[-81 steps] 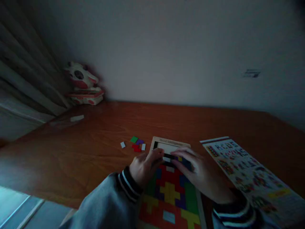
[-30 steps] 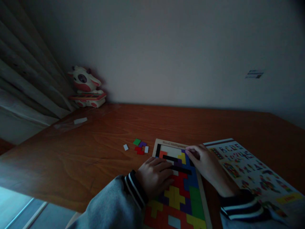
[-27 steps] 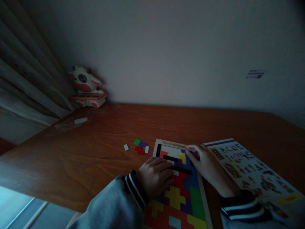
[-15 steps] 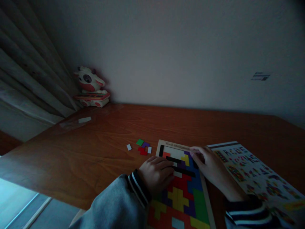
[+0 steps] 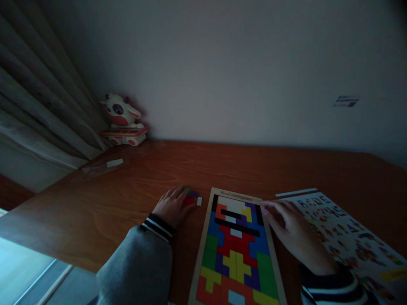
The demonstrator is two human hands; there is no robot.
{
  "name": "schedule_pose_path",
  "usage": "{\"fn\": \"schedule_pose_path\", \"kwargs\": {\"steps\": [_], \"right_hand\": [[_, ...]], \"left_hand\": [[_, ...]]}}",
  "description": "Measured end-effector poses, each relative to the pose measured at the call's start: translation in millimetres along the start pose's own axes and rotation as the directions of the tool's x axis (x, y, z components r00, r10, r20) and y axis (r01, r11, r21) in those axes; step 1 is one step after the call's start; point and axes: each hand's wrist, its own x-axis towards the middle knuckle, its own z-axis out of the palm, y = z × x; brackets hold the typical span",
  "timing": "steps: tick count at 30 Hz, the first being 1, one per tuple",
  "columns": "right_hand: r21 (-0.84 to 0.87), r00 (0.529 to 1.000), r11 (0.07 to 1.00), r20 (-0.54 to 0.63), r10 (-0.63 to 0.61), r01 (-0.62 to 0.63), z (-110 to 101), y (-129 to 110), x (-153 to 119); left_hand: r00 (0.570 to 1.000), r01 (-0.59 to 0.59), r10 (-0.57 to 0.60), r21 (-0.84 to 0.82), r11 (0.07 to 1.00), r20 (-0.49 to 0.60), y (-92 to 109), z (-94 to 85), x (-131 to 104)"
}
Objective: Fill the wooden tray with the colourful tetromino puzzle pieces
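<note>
Broad wood is seen along the left edge of the bench (image 5: 95, 212), with a cow toy (image 5: 122, 116) placed by the far left corner. Loose pieces (image 5: 199, 201) are partly covered by the left hand (image 5: 171, 207), its grip hidden. Next the puzzle board (image 5: 235, 195) is laid, its far right corner met by the right hand (image 5: 288, 220); whether it is pinched cannot be told. Rightmost, a printed sheet (image 5: 346, 233) is placed.

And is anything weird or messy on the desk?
Nothing looks spilled or broken, but a white puzzle tile lies off the wooden puzzle board, by the left hand, though the board's top looks partly bare. A pale strip lies oddly alone near the curtain.
</note>
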Motion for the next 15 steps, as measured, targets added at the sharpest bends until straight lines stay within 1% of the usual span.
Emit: {"fn": "schedule_pose_path", "kwargs": {"steps": [2, 6, 11, 15], "right_hand": [[-0.002, 1.000, 1.000, -0.003, 0.005, -0.005, -0.4, -0.2, -0.8], [0.002, 1.000, 1.000, -0.001, -0.009, 0.009, -1.1, -1.6, -0.9], [-0.002, 1.000, 1.000, -0.012, -0.008, 0.008, -0.7, -1.5, -0.9], [0.003, 1.000, 1.000, -0.004, -0.011, 0.011, -1.6, -2.0, -0.6]], "left_hand": [[1.000, 0.000, 0.000, 0.007, 1.000, 0.001, -2.0, 2.3, -1.0], [0.998, -0.068, 0.068, -0.037, 0.997, 0.017, 1.1, 6.4, 0.1], [0.986, -0.164, 0.163, -0.107, 0.981, -0.019, 6.4, 6.5, 1.9], [0.988, -0.153, 0.152, -0.090, 0.984, -0.018, 11.2, 0.5, 1.9]]}}
